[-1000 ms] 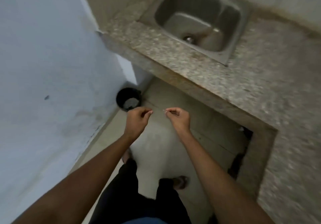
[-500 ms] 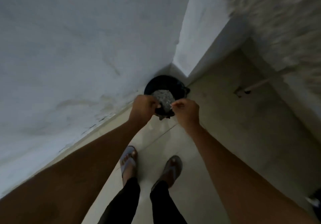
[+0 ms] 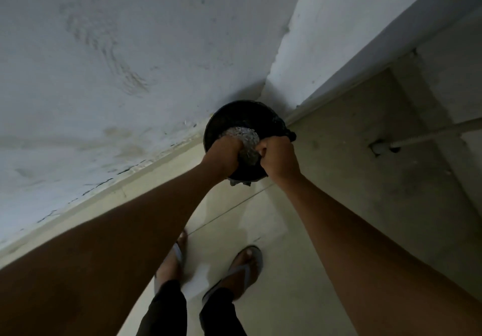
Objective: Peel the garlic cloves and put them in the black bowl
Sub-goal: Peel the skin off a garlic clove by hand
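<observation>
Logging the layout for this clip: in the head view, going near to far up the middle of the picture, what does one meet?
Sandalled feet on the tiled floor → the two hands, left hand and right hand, side by side → the black bin beneath them → the white wall.

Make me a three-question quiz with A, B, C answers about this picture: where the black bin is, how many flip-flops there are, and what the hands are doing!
1. Where does the round black bin stand?
A. On a shelf
B. On the floor in the wall corner
C. In a sink

2. How many grey flip-flops show?
A. Two
B. One
C. Four

3. How are the left hand and right hand?
A. Flat and spread
B. Hanging at the sides
C. Curled, over the bin

Answers: 1 B, it sits where the white wall meets the pale floor; 2 A, one on each foot; 3 C, both sets of fingers are bent above the bin's mouth.
</observation>
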